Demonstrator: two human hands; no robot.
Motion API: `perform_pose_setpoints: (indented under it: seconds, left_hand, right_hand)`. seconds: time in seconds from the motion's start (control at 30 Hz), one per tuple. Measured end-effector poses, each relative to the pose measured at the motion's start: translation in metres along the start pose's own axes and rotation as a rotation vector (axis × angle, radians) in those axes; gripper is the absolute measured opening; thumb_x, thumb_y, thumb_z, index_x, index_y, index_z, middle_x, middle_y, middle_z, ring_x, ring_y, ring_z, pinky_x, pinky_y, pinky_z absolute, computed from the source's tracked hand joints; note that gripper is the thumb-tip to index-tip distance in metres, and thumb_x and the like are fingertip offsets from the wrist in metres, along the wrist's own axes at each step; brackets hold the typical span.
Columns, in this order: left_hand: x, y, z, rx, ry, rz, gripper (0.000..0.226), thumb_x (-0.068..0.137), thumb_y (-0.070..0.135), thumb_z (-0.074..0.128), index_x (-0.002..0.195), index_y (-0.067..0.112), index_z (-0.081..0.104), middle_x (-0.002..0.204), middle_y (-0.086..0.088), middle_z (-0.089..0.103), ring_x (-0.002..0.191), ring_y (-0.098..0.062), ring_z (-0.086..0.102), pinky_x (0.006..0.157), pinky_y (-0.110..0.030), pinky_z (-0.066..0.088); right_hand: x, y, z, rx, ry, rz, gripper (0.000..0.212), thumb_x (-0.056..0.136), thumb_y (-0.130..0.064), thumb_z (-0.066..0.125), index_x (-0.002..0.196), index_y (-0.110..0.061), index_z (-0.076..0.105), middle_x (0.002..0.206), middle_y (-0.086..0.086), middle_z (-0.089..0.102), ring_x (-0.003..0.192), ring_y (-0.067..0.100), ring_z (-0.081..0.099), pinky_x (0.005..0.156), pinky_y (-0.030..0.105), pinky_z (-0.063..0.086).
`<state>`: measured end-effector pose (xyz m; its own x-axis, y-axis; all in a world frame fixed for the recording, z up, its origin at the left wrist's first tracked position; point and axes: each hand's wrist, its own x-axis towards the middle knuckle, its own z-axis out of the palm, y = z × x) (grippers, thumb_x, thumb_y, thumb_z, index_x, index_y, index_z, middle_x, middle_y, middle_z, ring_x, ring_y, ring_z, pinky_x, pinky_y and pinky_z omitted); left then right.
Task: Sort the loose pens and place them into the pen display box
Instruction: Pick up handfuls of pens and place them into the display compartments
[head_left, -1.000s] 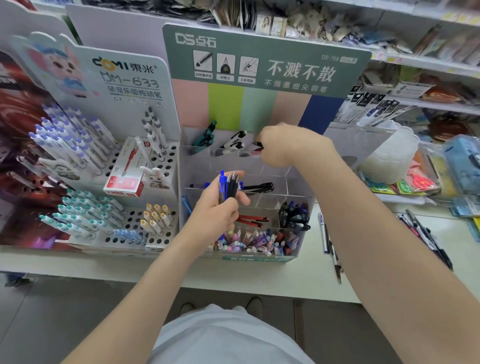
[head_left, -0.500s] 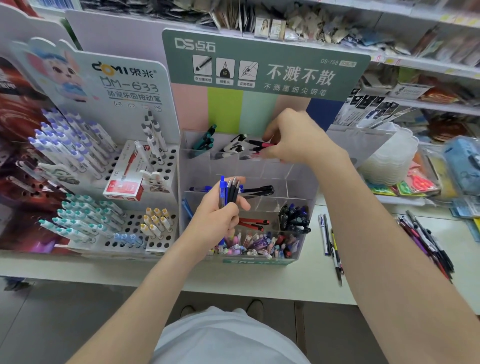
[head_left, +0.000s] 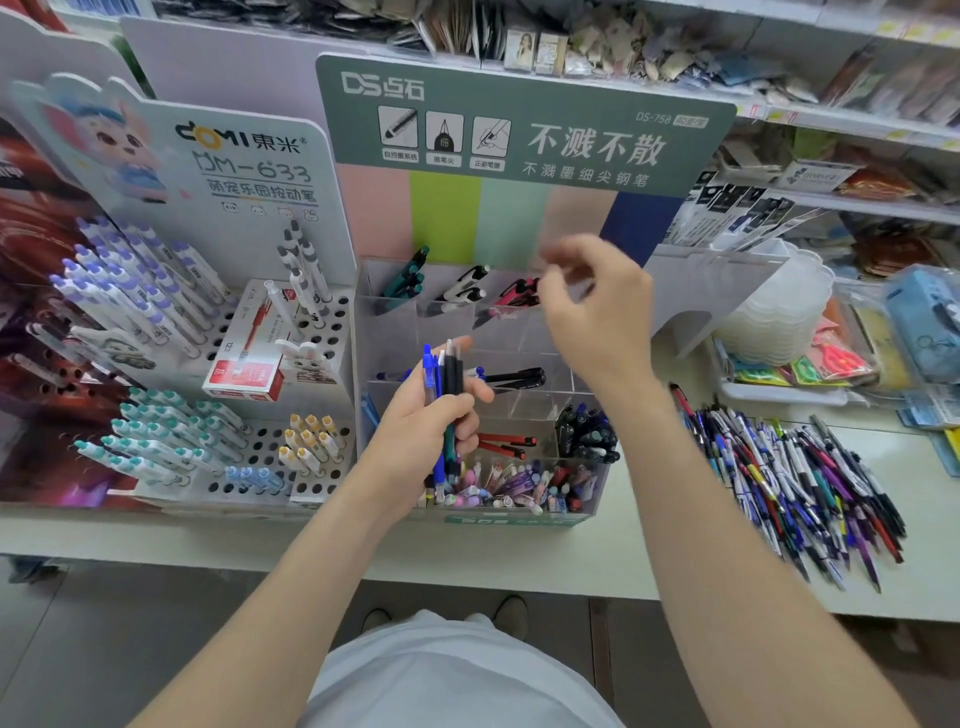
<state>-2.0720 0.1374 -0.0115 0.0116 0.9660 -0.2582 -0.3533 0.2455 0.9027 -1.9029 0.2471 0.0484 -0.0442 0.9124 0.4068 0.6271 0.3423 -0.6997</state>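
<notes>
The pen display box (head_left: 511, 340) is standing at the back of the worktop (head_left: 467, 551), its front wall close to the front edge. It is a clear acrylic box stepping up in rows of compartments under a green header card. The top row is holding teal pens (head_left: 408, 280), white-and-black pens (head_left: 465, 288) and pink-red pens (head_left: 514, 293), each sort in its own slot. A black pen (head_left: 514, 376) is lying in the middle row, red pens (head_left: 506, 444) and dark capped pens (head_left: 587, 431) are sitting lower down, and the front trough is carrying small mixed-colour pieces (head_left: 519, 483).

The left hand (head_left: 426, 431) is hovering in front of the box, its grip curling tightly round a bundle of pens (head_left: 447, 374), blue and black, tips pointing down. The right hand (head_left: 597, 312) is hanging just beside the pink-red slot, fingers loosely bent; it is blurred, and its grip seems to be holding nothing.

The loose pens (head_left: 795, 483) are lying in a fanned heap toward the worktop's right end, well apart from the box, some reaching near the front edge. A bare strip of worktop is running between box and heap, under the right forearm. A perforated pen rack (head_left: 322, 322) is standing against the box's left wall, and a stack of clear trays (head_left: 774, 312) is sitting behind the heap.
</notes>
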Motion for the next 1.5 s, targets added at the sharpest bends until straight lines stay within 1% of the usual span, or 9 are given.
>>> perform_pose_setpoints:
  seconds: [0.07, 0.27, 0.37, 0.7, 0.9, 1.03, 1.27, 1.37, 1.5]
  left_hand:
    - [-0.001, 0.001, -0.001, -0.164, 0.014, 0.008, 0.045, 0.109, -0.003, 0.044, 0.151, 0.014, 0.049, 0.096, -0.008, 0.063, 0.064, -0.015, 0.039, 0.060, -0.032, 0.039]
    - [0.001, 0.006, 0.005, -0.423, 0.071, 0.012, 0.016, 0.113, 0.021, 0.047, 0.118, 0.014, 0.061, 0.092, -0.002, 0.060, 0.073, -0.014, 0.051, 0.072, -0.029, 0.046]
    - [0.002, 0.007, 0.010, -0.412, 0.127, 0.003, 0.020, 0.113, 0.026, 0.047, 0.121, 0.016, 0.063, 0.099, -0.004, 0.073, 0.088, -0.019, 0.071, 0.079, -0.033, 0.061]
    - [0.000, -0.002, 0.019, -0.440, 0.068, -0.089, 0.033, 0.116, 0.025, 0.040, 0.139, 0.009, 0.057, 0.133, -0.019, 0.072, 0.124, -0.034, 0.070, 0.094, -0.046, 0.063]
    - [0.006, -0.012, 0.017, -0.414, 0.199, -0.118, 0.027, 0.115, 0.021, 0.045, 0.133, 0.007, 0.060, 0.102, -0.010, 0.077, 0.088, -0.023, 0.075, 0.079, -0.040, 0.062]
    - [0.008, -0.011, 0.017, -0.374, 0.165, -0.114, 0.022, 0.113, 0.023, 0.050, 0.133, 0.015, 0.056, 0.079, 0.002, 0.052, 0.059, -0.011, 0.034, 0.051, -0.023, 0.034]
    - [0.005, -0.005, 0.031, -0.447, -0.016, -0.142, 0.042, 0.106, 0.005, 0.034, 0.141, 0.007, 0.057, 0.094, -0.005, 0.061, 0.069, -0.017, 0.049, 0.067, -0.033, 0.045]
    - [0.004, -0.008, 0.033, -0.415, 0.012, -0.080, 0.029, 0.111, 0.003, 0.035, 0.131, 0.005, 0.056, 0.106, -0.013, 0.074, 0.094, -0.027, 0.074, 0.092, -0.043, 0.057]
    - [0.002, -0.008, 0.034, -0.459, 0.015, -0.044, 0.022, 0.113, 0.005, 0.033, 0.128, 0.008, 0.050, 0.134, -0.024, 0.070, 0.129, -0.036, 0.067, 0.099, -0.047, 0.060]
  right_hand:
    - [-0.036, -0.002, 0.003, 0.181, 0.046, 0.120, 0.011, 0.095, -0.018, 0.063, 0.092, -0.020, 0.073, 0.079, -0.008, 0.072, 0.069, 0.009, 0.066, 0.067, 0.028, 0.053]
    - [-0.121, -0.010, 0.013, 0.529, -0.657, 0.428, 0.018, 0.103, -0.026, 0.070, 0.104, -0.018, 0.054, 0.082, 0.011, 0.076, 0.068, 0.032, 0.077, 0.057, 0.044, 0.062]
    - [-0.128, -0.010, 0.012, 0.605, -0.577, 0.443, 0.028, 0.096, -0.014, 0.079, 0.115, -0.017, 0.058, 0.083, 0.016, 0.076, 0.071, 0.031, 0.078, 0.066, 0.058, 0.065]
    - [-0.127, 0.001, -0.001, 0.609, -0.218, 0.516, 0.022, 0.094, -0.013, 0.081, 0.116, -0.017, 0.080, 0.093, 0.002, 0.083, 0.080, 0.024, 0.081, 0.070, 0.044, 0.067]
    - [-0.120, 0.006, -0.013, 0.500, 0.292, 0.400, 0.018, 0.101, -0.015, 0.073, 0.118, -0.016, 0.079, 0.081, 0.001, 0.078, 0.067, 0.022, 0.076, 0.058, 0.034, 0.063]
    - [-0.083, 0.019, -0.027, 0.325, 0.570, 0.268, 0.016, 0.105, -0.015, 0.064, 0.115, -0.014, 0.076, 0.090, -0.003, 0.074, 0.077, 0.015, 0.070, 0.069, 0.031, 0.060]
    - [-0.034, 0.038, -0.021, -0.062, 0.031, 0.052, 0.037, 0.104, -0.018, 0.061, 0.140, -0.017, 0.066, 0.099, -0.003, 0.073, 0.083, 0.011, 0.066, 0.084, 0.028, 0.054]
    - [-0.056, 0.030, -0.016, 0.037, 0.095, 0.074, 0.021, 0.100, -0.015, 0.063, 0.120, -0.019, 0.069, 0.085, -0.006, 0.068, 0.074, 0.010, 0.064, 0.073, 0.032, 0.055]
    - [-0.105, 0.019, 0.002, 0.313, -0.197, 0.262, 0.009, 0.098, -0.019, 0.066, 0.091, -0.024, 0.069, 0.078, -0.006, 0.074, 0.072, 0.015, 0.072, 0.068, 0.048, 0.062]
